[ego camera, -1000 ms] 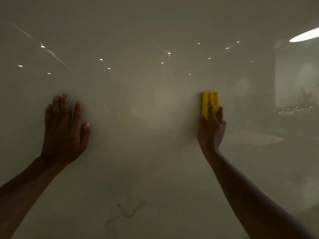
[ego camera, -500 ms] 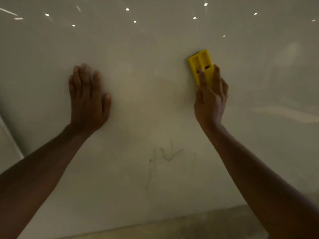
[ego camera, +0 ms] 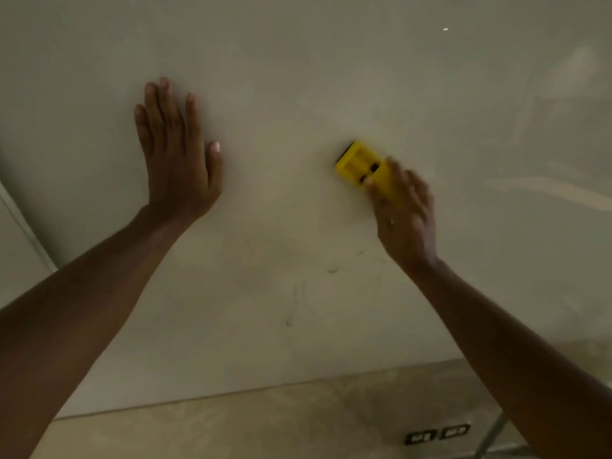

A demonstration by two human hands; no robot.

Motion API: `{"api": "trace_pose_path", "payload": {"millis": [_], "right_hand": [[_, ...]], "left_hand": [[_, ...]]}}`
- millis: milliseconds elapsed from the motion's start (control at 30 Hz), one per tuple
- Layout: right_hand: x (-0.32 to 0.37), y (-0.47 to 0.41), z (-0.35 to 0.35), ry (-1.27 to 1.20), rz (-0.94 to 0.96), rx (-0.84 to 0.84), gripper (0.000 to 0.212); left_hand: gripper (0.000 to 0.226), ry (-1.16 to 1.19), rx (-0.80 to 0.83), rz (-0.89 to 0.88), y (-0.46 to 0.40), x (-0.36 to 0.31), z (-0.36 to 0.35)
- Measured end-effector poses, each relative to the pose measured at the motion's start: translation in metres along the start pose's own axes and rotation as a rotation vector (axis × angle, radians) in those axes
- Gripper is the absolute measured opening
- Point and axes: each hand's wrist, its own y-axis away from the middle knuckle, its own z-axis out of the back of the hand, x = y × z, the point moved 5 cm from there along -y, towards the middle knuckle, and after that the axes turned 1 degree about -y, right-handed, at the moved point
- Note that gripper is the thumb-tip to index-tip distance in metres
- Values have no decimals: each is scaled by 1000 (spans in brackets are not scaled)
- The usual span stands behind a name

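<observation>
Reaching up from the lower corners, two bare forearms lead to the hands, which are well apart from each other. The left hand lies flat, fingers straight and close together, thumb out to the side, palm pressed on the wall and holding nothing. The right hand (blurred, so the exact finger placement is hard to read) grips the lower end of a yellow tool, fingers curled over its back. That tool is tilted, its free end pointing up and to the left, with a dark strip along that end, and it sits against the wall between the two hands, nearer the right one. Below the hands, faint dark marks show on the pale glossy wall. A narrow light strip runs slantwise at the left edge. Lower down the wall meets the floor, where two dark sockets are set side by side.
</observation>
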Motion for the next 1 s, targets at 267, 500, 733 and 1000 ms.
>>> {"api": "trace_pose_path", "payload": {"millis": [267, 500, 733, 1000], "right_hand": [[94, 127, -51, -99, 310, 390, 46], [27, 130, -28, -49, 148, 272, 70], [11, 94, -18, 31, -295, -84, 45], [116, 205, -65, -137, 386, 514, 46]], "left_hand": [[62, -29, 23, -11, 1, -1, 5], [62, -59, 14, -31, 5, 0, 5], [61, -74, -1, -12, 7, -3, 4], [61, -127, -35, -14, 10, 1, -2]]}}
